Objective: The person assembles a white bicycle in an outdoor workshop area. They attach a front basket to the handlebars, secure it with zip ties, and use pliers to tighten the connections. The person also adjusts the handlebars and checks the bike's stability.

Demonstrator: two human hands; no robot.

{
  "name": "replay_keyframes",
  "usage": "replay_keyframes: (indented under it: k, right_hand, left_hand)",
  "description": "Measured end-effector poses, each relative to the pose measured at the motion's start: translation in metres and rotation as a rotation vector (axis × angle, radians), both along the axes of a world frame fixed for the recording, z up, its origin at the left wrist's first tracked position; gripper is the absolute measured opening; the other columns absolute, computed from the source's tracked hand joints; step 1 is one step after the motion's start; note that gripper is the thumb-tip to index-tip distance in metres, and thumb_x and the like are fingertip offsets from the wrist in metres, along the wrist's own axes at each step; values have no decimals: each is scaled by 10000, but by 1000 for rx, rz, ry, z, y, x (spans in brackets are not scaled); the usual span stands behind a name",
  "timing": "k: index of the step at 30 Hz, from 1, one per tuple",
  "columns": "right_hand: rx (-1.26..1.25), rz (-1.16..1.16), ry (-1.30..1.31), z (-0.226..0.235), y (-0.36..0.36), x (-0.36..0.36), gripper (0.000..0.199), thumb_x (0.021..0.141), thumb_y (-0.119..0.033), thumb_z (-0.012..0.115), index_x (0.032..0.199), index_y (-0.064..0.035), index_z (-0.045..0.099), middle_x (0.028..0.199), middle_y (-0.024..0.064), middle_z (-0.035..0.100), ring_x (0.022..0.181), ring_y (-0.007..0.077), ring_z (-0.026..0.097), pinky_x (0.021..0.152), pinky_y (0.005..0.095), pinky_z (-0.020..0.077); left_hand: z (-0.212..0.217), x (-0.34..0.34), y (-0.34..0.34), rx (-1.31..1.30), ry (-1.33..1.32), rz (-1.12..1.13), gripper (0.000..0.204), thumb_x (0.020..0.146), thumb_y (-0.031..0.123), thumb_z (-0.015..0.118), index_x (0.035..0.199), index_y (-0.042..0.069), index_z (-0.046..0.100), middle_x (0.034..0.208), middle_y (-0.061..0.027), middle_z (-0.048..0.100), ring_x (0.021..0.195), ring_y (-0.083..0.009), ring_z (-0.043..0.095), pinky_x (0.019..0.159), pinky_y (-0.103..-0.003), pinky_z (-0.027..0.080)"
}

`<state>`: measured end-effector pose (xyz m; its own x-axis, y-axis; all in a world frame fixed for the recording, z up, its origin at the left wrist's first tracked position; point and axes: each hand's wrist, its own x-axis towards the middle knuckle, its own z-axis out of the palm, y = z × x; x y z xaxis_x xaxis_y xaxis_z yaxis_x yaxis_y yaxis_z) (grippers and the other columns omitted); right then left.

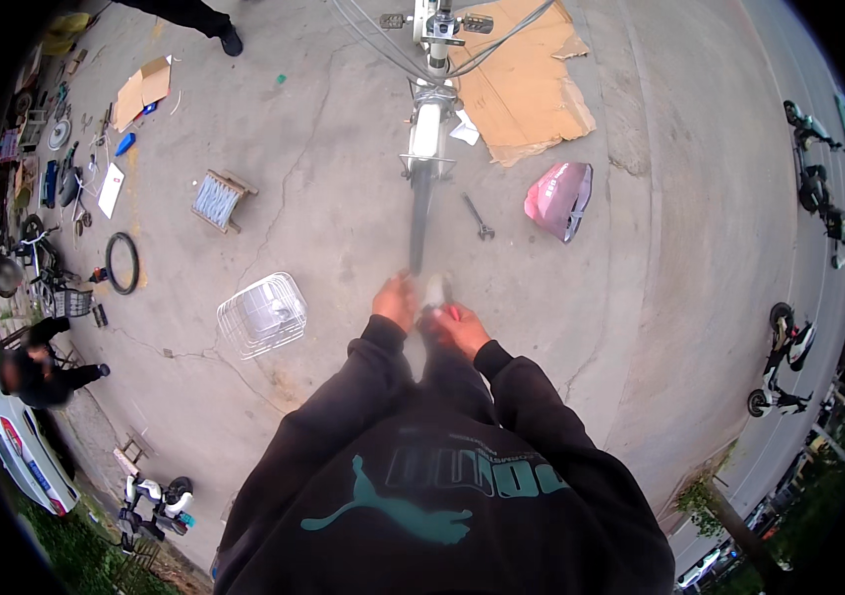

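Note:
A bicycle (427, 131) with a white front fender stands ahead of me, its front wheel (421, 223) pointing toward my body. Close to the near end of that wheel is my left hand (396, 300), blurred, so I cannot make out whether its fingers touch the tyre. My right hand (460, 328) is closed in front of my legs, with a small reddish spot at its fingers; what it holds is too blurred to name. An adjustable wrench (479, 218) lies on the ground to the right of the wheel.
A white wire basket (262, 315) sits left of my hands, with a small stool (221, 200) beyond it. Flattened cardboard (522, 84) and a pink bag (559, 201) lie to the right. A loose tyre (122, 263) and a person (41, 367) are far left.

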<state>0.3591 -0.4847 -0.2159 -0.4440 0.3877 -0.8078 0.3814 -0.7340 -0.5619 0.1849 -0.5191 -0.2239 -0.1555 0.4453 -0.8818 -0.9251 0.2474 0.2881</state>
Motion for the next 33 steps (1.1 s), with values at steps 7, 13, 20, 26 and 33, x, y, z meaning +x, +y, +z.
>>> replay_keyframes:
  k: [7,13,20,26,33]
  right_hand:
    - [221,125,-160,25,16,-39,219,904,-181,639,1006,0,568,863,49,619,718,95,572,604,272,476]
    - [159,92,65,28,43,-55,213,901,-135,609,1055,-26,509,826,38,581,669,115,553,560,262,444]
    - [220,89,-28,32,45,-73,155,912,-95,559,1040,-30,499,806,25,546,668,100,521,567,258,434]
    - [619,-56,-226,-49,58,-43,126,931,-117,577,956,-30,490,795,2,468,700,79,462,639,244,432]
    - [666,-488,-190,-181,166,-26,156,929,-164,561,932,-24,492,729,45,525,630,146,530,574,300,454]
  left_hand:
    - [0,-4,17,233,103,-74,423,1043,286,351,1383,35,383,1252,-194,578,1014,-219,597,839,-335,489]
    - [29,1,37,196,427,-387,467,1037,306,333,1405,23,378,1324,-117,570,1156,-234,561,957,-361,445]
    - [12,-13,36,175,722,-739,442,1031,289,341,1341,-8,444,1162,-165,651,1073,-249,624,903,-345,471]
    - [-102,-94,65,215,1010,-415,335,1014,206,407,1253,-10,500,1035,-128,671,978,-222,642,881,-335,480]
    - [-264,-186,236,454,1507,-666,349,972,134,450,1293,3,491,1301,-184,539,1210,-319,521,1009,-370,414]
